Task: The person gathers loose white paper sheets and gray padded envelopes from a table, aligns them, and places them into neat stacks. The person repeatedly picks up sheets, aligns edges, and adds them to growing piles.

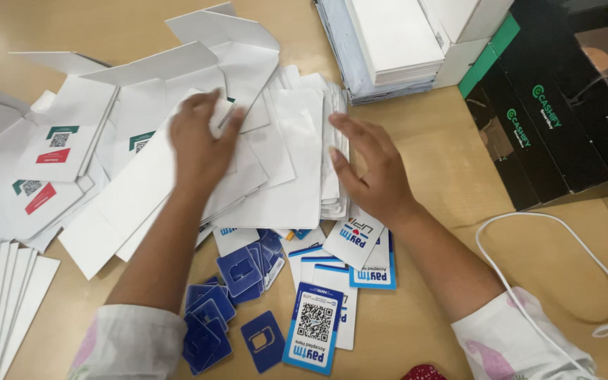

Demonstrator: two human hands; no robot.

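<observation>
— What can't you make out here?

— The left hand [202,144] is blurred, so I cannot tell whether its grip is closed on anything; it lies palm down on the heap of white sheets [276,162], fingers spread over the flat cartons. The cartons run off the desk's left edge out of view, and a fan of white strips [1,295] is cut off at the near left corner. Both forearms hide part of the loose cards beneath them.

— And the right hand?

— The right hand [374,172] is open, fingers straight and together, pressed sideways against the right edge of the white sheets, where a thin stack stands on edge. Nothing is gripped. The heap sits between the two hands, touching both.

— What lies nearer the person?

— Small dark blue card holders [237,281] lie scattered near the desk's near edge, between the forearms. Just beside them are blue-and-white code cards [314,327], some overlapping, one partly under the right wrist.

— The surface and surroundings?

— A pale wooden desk [445,155]. At its far edge a stack of white boxes [395,42] is cut off at the top. A black box [564,105] with green trim fills the far right corner. A white cable [564,281] loops along the right side, well apart from the sheets. Nothing of the room shows beyond the desk.
</observation>
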